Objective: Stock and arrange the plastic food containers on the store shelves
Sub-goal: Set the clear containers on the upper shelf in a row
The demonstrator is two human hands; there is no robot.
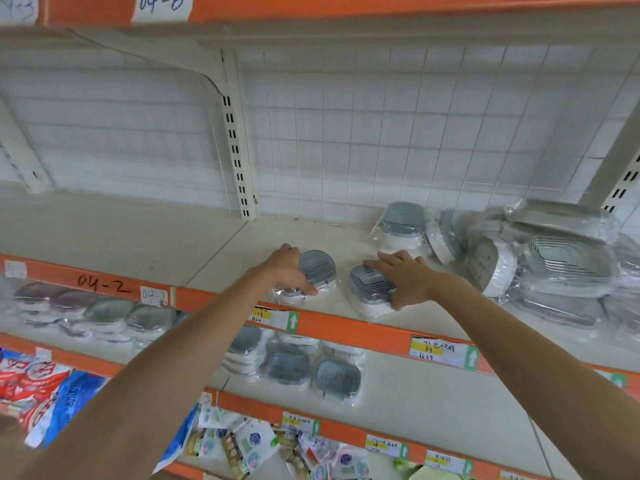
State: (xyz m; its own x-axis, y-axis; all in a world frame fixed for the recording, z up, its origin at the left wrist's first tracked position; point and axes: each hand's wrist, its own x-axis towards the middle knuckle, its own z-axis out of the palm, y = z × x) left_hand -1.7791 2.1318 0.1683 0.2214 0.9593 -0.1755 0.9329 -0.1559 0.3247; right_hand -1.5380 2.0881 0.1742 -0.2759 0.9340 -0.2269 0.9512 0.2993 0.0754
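Two small plastic-wrapped food containers with grey lids and white bases stand near the front edge of the upper shelf (221, 251). My left hand (289, 270) grips the left container (317, 268) from its left side, thumb along the front. My right hand (403, 277) lies over the right container (369, 289), fingers curled round its lid and side. A loose heap of wrapped containers (540, 265) of different sizes lies at the right of the same shelf. One more small container (403, 223) stands behind, near the back grid.
The shelf below holds rows of grey-lidded containers (104, 315) at left and several more (311, 370) in the middle. Orange shelf edges carry price tags (445, 351). Packaged goods (45, 389) hang at bottom left. A white upright (239, 150) divides the wire-grid back wall.
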